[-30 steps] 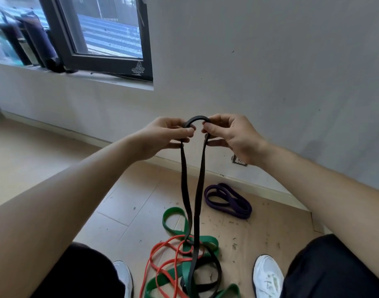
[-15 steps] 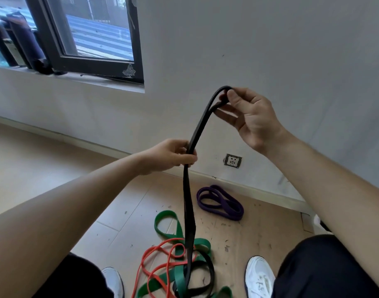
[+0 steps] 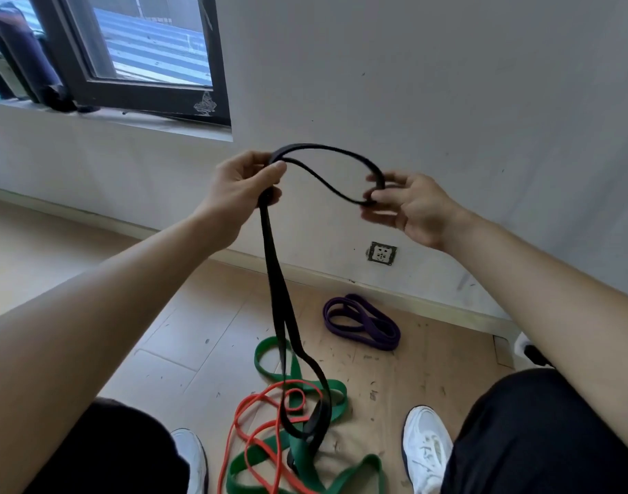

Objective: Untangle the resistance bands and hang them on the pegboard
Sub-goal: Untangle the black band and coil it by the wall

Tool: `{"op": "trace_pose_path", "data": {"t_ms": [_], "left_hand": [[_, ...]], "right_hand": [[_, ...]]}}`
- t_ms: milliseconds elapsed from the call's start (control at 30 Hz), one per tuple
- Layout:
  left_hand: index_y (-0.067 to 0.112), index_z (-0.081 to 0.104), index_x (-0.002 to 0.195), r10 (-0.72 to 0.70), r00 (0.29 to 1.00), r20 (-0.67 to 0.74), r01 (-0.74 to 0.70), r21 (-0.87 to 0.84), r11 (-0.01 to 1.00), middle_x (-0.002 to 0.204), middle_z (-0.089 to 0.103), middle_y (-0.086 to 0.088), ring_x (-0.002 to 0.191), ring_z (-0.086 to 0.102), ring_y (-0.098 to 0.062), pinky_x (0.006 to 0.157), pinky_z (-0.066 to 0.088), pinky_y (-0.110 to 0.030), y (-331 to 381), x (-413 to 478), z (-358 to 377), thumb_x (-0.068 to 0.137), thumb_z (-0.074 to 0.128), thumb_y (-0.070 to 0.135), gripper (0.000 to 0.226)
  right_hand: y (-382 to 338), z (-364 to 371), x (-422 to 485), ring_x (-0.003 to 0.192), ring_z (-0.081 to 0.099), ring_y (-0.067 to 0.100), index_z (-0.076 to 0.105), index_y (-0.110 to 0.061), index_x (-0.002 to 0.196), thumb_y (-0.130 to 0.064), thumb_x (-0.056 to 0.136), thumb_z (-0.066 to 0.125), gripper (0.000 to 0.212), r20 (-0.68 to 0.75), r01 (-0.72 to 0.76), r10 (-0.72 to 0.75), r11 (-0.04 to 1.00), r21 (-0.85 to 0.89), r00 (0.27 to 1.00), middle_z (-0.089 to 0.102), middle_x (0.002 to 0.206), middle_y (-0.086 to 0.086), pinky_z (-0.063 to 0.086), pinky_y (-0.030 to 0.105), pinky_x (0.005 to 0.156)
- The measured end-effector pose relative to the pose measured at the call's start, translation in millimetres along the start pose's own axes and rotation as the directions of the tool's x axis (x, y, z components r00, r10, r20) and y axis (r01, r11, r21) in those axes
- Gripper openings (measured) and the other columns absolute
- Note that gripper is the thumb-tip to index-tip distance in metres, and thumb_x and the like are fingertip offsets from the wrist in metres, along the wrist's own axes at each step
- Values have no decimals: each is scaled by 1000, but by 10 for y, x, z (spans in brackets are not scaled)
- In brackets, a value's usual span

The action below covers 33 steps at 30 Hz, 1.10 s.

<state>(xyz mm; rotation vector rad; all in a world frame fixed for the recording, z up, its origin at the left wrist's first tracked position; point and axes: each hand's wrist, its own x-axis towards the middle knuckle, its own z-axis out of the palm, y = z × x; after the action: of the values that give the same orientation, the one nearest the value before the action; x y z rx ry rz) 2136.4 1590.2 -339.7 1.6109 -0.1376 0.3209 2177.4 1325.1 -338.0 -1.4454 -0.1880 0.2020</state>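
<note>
A black resistance band (image 3: 282,315) hangs from my two hands in front of the wall. My left hand (image 3: 239,188) grips it at the top, both strands passing down through the fist. My right hand (image 3: 410,206) pinches the far end of a short loop that spans between the hands. The band's lower end reaches the floor, threaded through a tangle of a green band (image 3: 335,390) and an orange band (image 3: 250,433). A purple band (image 3: 362,320) lies apart, coiled near the baseboard. No pegboard is in view.
A grey wall stands ahead with a socket (image 3: 381,253) low on it. A dark-framed window (image 3: 145,62) and sill are at upper left. My white shoes (image 3: 426,447) flank the tangle on the wooden floor.
My left hand rose along the black band to the top. My right hand came down and to the right, drawing a short loop sideways between the hands.
</note>
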Motion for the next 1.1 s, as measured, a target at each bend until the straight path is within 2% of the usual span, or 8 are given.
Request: {"op": "trace_pose_path", "data": {"t_ms": [133,200,300,400,533,733,867,1100], "left_hand": [[16,71,103,-31,996,86,23,95,995,85,72,-2,67,69,-14,73,58,-27,-30,-62,-28,96,68,17,7],[17,70,104,-90,990,110,78,109,991,89,75,-3,71,71,-16,75,59,-31,-80,-78,-78,96,69,20,9],[16,69,103,-165,981,103,150,139,979,91,74,-4,71,70,-17,79,57,-35,-153,-74,-195,95,70,22,11],[15,70,103,-203,972,120,186,140,973,86,71,-1,68,62,-15,77,54,-32,-188,-77,-301,90,73,26,17],[12,69,104,-220,956,196,214,52,975,81,65,2,66,55,-15,68,49,-25,-138,-89,-350,79,75,34,34],[5,72,114,-326,855,402,290,150,945,80,59,2,67,51,-12,68,44,-23,-131,-131,-389,87,66,41,46],[5,74,113,-348,862,368,284,217,934,75,58,3,65,50,-12,69,42,-25,-115,-139,-375,87,63,46,50],[-1,75,103,-347,883,315,291,213,933,70,64,2,66,53,-13,71,41,-27,-94,-137,-359,103,52,33,41]], "right_hand": [[85,79,-35,88,70,26,59,-4,116,8,96,57,23,8,-35,36,993,-116,999,66,100,16,62,33,74],[76,69,-24,81,71,24,55,-3,115,2,98,60,19,-61,-15,9,995,-94,998,68,98,15,62,30,69],[54,-15,-6,70,72,24,55,-6,102,-6,98,63,9,-107,-2,-2,999,-40,994,68,93,14,62,30,66],[74,-70,-13,72,74,25,59,-5,98,-11,98,63,7,-51,-23,18,996,-82,999,70,92,13,61,31,68],[120,-50,-15,76,75,21,64,-6,105,-17,99,62,12,-9,-66,66,986,-152,998,76,97,9,60,31,69],[41,-86,-42,86,73,15,68,-14,102,-23,101,59,14,44,-143,148,985,-96,988,77,99,3,56,32,80],[49,-109,-51,89,72,15,69,-14,104,-25,101,58,15,73,-171,180,978,-115,981,77,102,2,54,34,82],[87,-141,-33,86,72,16,67,-14,103,-21,101,60,10,49,-183,193,971,-155,980,77,100,4,55,33,75]]}}
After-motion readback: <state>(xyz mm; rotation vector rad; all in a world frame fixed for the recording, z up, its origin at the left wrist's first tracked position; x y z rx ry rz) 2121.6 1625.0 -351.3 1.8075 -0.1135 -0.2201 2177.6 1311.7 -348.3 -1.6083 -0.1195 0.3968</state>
